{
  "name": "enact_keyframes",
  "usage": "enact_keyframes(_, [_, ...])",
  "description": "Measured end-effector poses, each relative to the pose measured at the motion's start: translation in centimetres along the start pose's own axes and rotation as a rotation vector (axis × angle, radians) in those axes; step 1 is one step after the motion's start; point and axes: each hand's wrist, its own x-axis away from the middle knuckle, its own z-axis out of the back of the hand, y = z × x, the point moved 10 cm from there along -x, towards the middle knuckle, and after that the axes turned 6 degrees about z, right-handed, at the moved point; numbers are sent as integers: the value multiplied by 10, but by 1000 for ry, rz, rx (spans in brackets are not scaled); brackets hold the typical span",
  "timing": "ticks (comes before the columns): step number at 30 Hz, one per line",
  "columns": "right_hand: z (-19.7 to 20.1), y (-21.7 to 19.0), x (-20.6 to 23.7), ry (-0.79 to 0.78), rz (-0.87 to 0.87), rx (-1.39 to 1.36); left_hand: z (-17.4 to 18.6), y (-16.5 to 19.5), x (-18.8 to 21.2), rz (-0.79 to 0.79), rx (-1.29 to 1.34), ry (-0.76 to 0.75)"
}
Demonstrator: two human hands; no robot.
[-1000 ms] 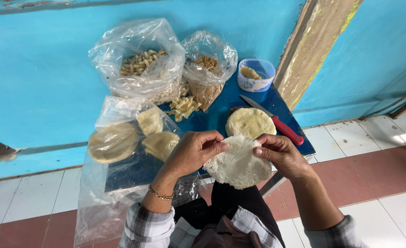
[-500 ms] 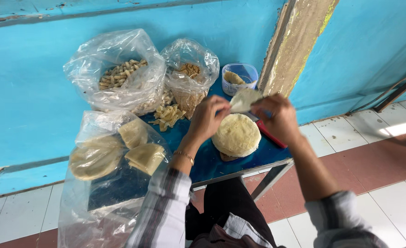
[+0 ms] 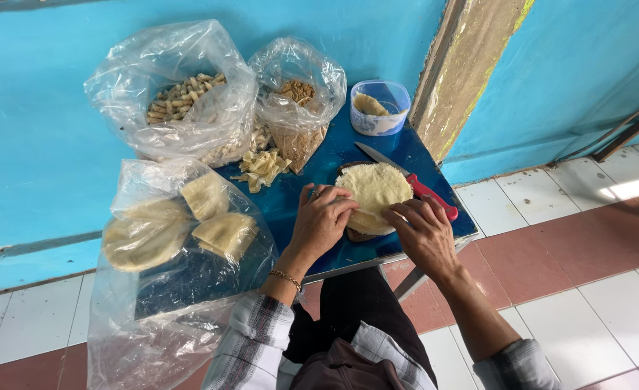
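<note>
A stack of pale round dough sheets [image 3: 374,189] lies on a dark board on the small blue table [image 3: 312,180]. My left hand [image 3: 321,221] rests on the stack's left edge, fingers curled over it. My right hand [image 3: 423,232] touches the stack's near right edge. A red-handled knife [image 3: 413,182] lies just behind the stack, its blade pointing to the back left.
Two clear bags hold rolled snacks [image 3: 179,97] and brown filling [image 3: 296,94] at the back. A small tub [image 3: 379,107] stands back right. A large plastic sheet with folded dough pieces [image 3: 211,217] hangs off the left. Cut strips [image 3: 262,167] lie mid-table. Tiled floor lies to the right.
Both hands have come down from holding a thin sheet near the tub and now rest on the stack. The camera view has shifted.
</note>
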Motion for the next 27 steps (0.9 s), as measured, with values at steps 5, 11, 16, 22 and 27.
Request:
enact_keyframes(5, [5,-10,10,-29,-28,-3,9,13,10,-9,-160,-20])
enact_keyframes(11, [26,-12,-4,8,-116,-96,48,20,46,84,-153,101])
enact_keyframes(16, [18,-35,-50,57,-196,-517,159,-46,117,455,-265,543])
enact_keyframes(22, [-13,-123,-106,-10,-21,-676,190,-72,190,593,-66,458])
enact_keyframes(27, [-30,-125,-93,-84,-101,-706,259,-70,274,767,-263,696])
